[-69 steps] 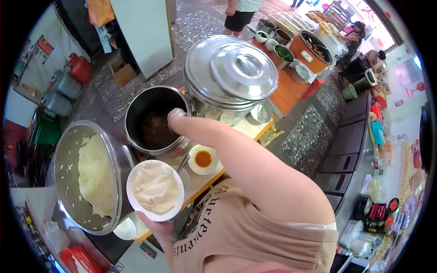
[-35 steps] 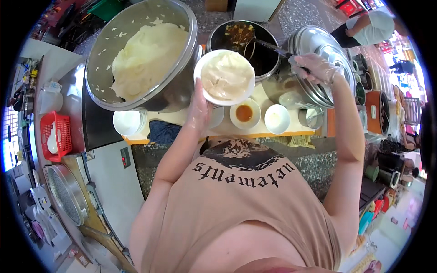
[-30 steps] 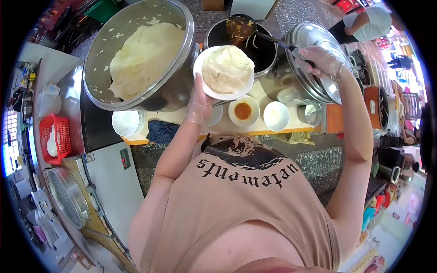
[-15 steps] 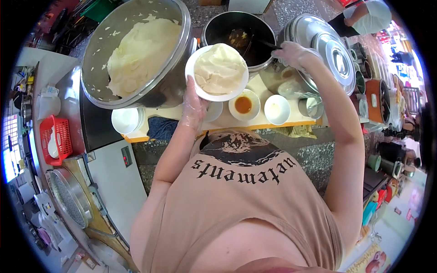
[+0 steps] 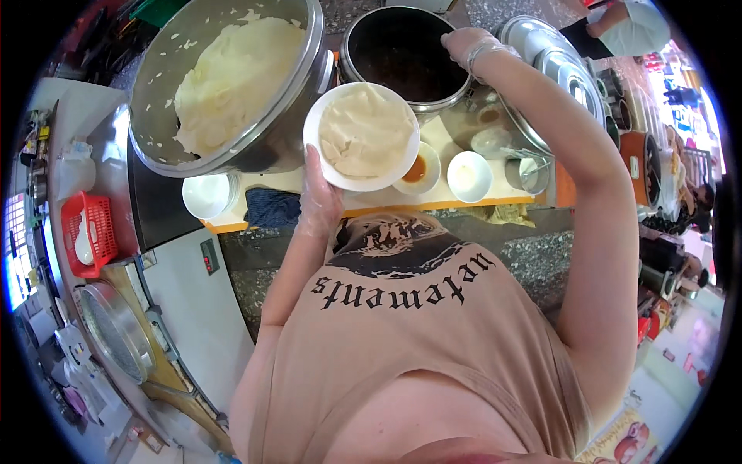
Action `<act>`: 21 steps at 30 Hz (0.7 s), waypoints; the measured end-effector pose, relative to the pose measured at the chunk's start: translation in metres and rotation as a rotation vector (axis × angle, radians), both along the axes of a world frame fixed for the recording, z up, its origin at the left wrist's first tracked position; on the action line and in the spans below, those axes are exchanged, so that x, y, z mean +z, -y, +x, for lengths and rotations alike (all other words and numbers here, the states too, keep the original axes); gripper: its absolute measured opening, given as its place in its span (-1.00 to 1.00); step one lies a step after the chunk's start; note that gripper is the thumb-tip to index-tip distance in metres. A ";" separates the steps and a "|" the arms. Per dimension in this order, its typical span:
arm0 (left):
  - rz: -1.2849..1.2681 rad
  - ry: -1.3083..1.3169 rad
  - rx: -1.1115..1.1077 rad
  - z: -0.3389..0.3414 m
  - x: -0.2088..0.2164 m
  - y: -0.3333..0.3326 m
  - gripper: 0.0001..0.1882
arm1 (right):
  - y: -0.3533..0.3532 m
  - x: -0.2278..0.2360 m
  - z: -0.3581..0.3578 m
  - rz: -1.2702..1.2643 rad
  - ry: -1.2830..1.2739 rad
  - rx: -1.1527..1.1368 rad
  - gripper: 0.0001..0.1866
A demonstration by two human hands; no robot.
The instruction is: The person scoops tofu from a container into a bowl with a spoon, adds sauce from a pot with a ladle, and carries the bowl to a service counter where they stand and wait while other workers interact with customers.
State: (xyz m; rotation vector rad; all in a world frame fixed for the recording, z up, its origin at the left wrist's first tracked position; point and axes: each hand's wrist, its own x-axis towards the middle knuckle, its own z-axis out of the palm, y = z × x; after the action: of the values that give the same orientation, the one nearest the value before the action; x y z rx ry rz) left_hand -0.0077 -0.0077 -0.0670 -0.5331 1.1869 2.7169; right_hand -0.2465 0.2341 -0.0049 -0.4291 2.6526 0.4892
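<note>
My left hand, in a thin clear glove, grips a white bowl by its left edge. Smooth, pale tofu pudding fills that bowl, held just in front of a deep dark-lined pot. At the pot's right rim is my gloved right hand, its fingers closed. In the earlier frame it held a ladle's dark handle; now the ladle is hidden by the hand and the dark inside. A big tilted steel vat at the left holds a mass of the same pale pudding.
On the counter stand a bowl of brown liquid, a white bowl, a steel container and stacked bowls. A dark blue cloth lies there too. Steel lids are to the right. Another person's arm shows at the far right.
My right hand has moved up and left to the pot's rim, and the ladle has dropped out of sight. The bowl in my left hand has shifted slightly left and down.
</note>
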 end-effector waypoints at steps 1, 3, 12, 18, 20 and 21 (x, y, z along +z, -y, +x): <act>0.005 0.001 0.006 0.001 -0.001 0.000 -0.36 | -0.003 0.007 0.003 -0.047 -0.014 0.052 -0.82; 0.014 0.023 0.020 0.002 -0.003 0.001 -0.35 | -0.010 0.004 0.000 0.002 -0.063 0.110 -0.81; 0.032 0.005 0.046 0.004 -0.009 0.005 -0.35 | 0.001 0.023 -0.004 0.131 0.127 -0.045 -0.73; 0.059 0.129 0.106 0.011 0.005 0.007 -0.36 | 0.004 -0.072 -0.012 0.048 0.276 -0.241 -0.63; 0.049 0.126 0.098 0.012 0.002 0.009 -0.36 | 0.001 -0.116 -0.019 -0.031 0.305 -0.217 -0.54; 0.038 0.137 0.121 0.015 -0.001 0.012 -0.37 | 0.012 -0.119 -0.016 -0.126 0.265 -0.274 -0.55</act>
State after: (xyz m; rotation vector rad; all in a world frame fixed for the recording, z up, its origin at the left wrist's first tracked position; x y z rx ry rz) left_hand 0.0076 -0.0196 -0.0681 -0.7959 1.1004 2.7436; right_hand -0.2627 0.2222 -0.1236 -0.1493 2.4399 0.1680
